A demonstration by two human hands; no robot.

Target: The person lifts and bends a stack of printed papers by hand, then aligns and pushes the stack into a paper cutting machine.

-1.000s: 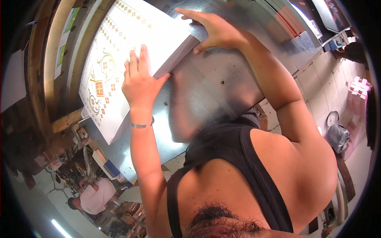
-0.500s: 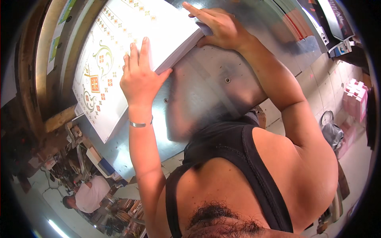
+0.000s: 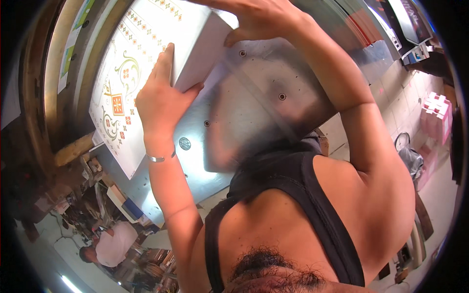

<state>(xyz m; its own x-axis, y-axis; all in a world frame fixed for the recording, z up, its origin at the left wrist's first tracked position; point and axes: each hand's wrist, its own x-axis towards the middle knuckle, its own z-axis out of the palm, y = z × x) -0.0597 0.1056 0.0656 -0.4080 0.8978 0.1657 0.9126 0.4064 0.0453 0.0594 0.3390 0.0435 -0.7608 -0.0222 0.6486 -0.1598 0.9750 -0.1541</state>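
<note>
A thick stack of white printed sheets (image 3: 105, 80) with a green and orange ornamental pattern lies on the metal table (image 3: 259, 107). My left hand (image 3: 159, 107) is at the stack's near edge, fingers lying over the top and thumb against the side. My right hand (image 3: 264, 19) grips the far corner, its thumb at the side face. The ends of its other fingers are cut off by the picture's upper edge. Between both hands the stack's plain grey-white side face shows broadly. A metal bracelet sits on my left wrist.
Metal machine bars (image 3: 80, 73) curve along the left. Clear plastic sheeting and dark packages (image 3: 410, 24) are at the upper right. Pink-white blocks (image 3: 436, 117) and a grey bag (image 3: 410, 163) stand on the tiled floor. At lower left, a person in a light shirt (image 3: 117, 243) is among clutter.
My right hand has moved left and up with the stack's corner. My left hand has shifted slightly left and down. More of the side face and the table's round fittings now show.
</note>
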